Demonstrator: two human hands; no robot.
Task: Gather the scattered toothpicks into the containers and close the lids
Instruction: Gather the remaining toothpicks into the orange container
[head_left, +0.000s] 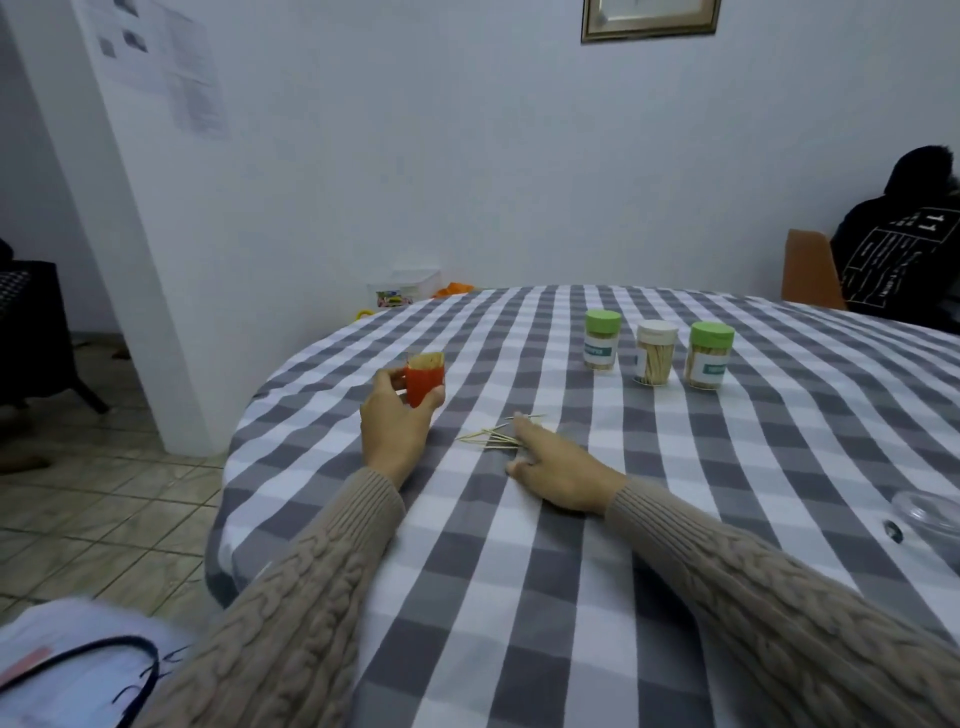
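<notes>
My left hand (395, 421) grips an open toothpick container with a red label (425, 384), upright on the checked tablecloth and full of toothpicks. Just right of it lies a small heap of scattered toothpicks (493, 438). My right hand (561, 467) rests on the cloth with its forefinger stretched over the heap and touching the toothpicks. Further back stand three closed containers in a row: one with a green lid (601, 340), one with a white lid (656, 353), another with a green lid (709, 355).
The round table (519, 571) has its left edge near my left arm, with tiled floor beyond. A clear plastic lid or dish (930, 514) lies at the right edge. A person in black (904, 254) sits at the far right. A bag (78, 670) is at bottom left.
</notes>
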